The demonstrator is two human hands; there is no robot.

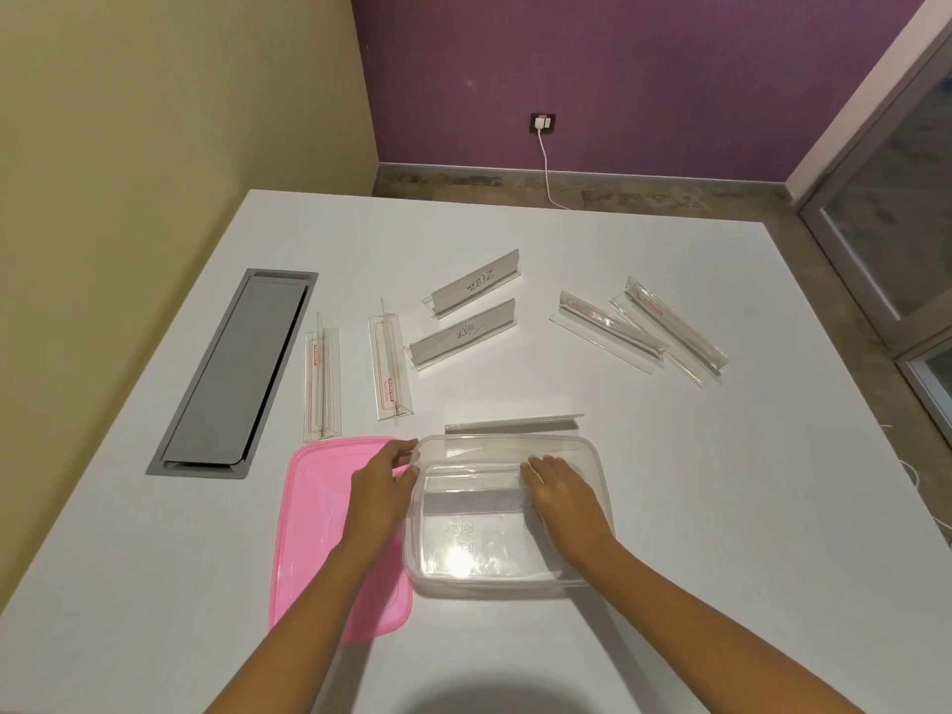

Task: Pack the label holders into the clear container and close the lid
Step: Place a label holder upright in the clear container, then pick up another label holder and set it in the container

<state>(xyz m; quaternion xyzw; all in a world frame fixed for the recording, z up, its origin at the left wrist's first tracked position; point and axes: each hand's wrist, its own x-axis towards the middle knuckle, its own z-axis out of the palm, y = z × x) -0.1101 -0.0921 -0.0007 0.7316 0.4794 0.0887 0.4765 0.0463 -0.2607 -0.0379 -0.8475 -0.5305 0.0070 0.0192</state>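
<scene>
- Tabletop (721, 507): white; its far edge and its slanting right edge are showing. Bare surface is lying to the right of the clear container and close in on both sides of your forearms.
- Clear container (515, 579): sitting open near you, about midway across. Its left wall is meeting the pink lid (329, 533), which is lying flat beside it.
- Left grip (384, 487): narrow, pinching the container's far-left rim corner, with the forearm crossing over the lid.
- Right grip (561, 492): reaching inside the container, palm down on the right end of the boxed holder (474, 502). The fingers are lying nearly straight and the thumb is hidden, so you cannot tell whether it is pinching.
- Rear holder (515, 424): lying just behind the container's far wall, parallel to it.
- ZEBRA holder (474, 288) and TIGER holder (463, 332): standing side by side further out.
- Far-left holder (322, 383) and inner-left holder (389, 368): lying lengthwise just beyond the lid.
- Inner-right holder (605, 332) and far-right holder (669, 324): lying well to the right, overlapping at their near ends.
- Grey hatch (232, 373): sitting flush near the left edge.
- Wall socket (543, 122): a white cable (546, 167) is trailing from it to the floor.
- The near edge is being cut off by the frame, and the printing on the boxed holder is staying too faint to read.
</scene>
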